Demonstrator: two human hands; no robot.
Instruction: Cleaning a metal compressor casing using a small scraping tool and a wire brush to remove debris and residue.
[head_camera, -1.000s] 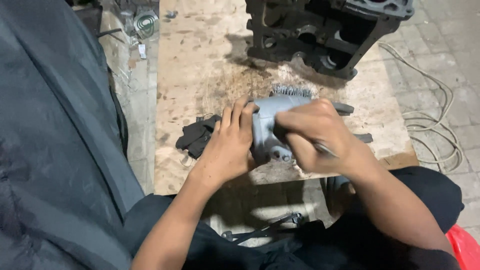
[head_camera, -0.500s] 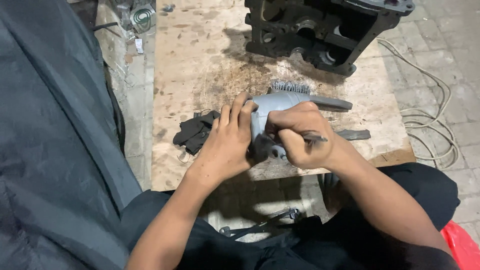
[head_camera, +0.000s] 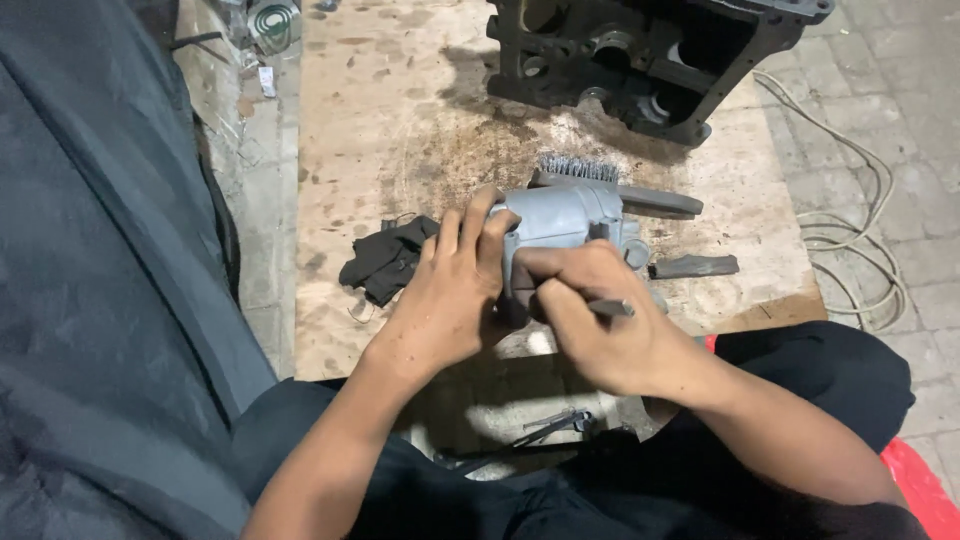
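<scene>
A grey cast metal housing (head_camera: 565, 215) lies on a stained wooden board (head_camera: 400, 120). My left hand (head_camera: 450, 290) grips the housing's left end and steadies it. My right hand (head_camera: 600, 320) is closed on a thin metal tool (head_camera: 612, 308), with its working end hidden at the near face of the housing. A wire brush (head_camera: 580, 168) rests just behind the housing, bristles up. A grey lever-shaped piece (head_camera: 660, 203) sticks out to the right of the housing.
A black rag (head_camera: 385, 258) lies left of my left hand. A large dark engine casting (head_camera: 640, 55) stands at the board's far side. A loose grey part (head_camera: 695, 266) lies at right. A pale cable (head_camera: 850, 240) loops on the paved floor.
My right hand has slid down from the top of the housing to its near face, uncovering the top. My left hand keeps the same grip.
</scene>
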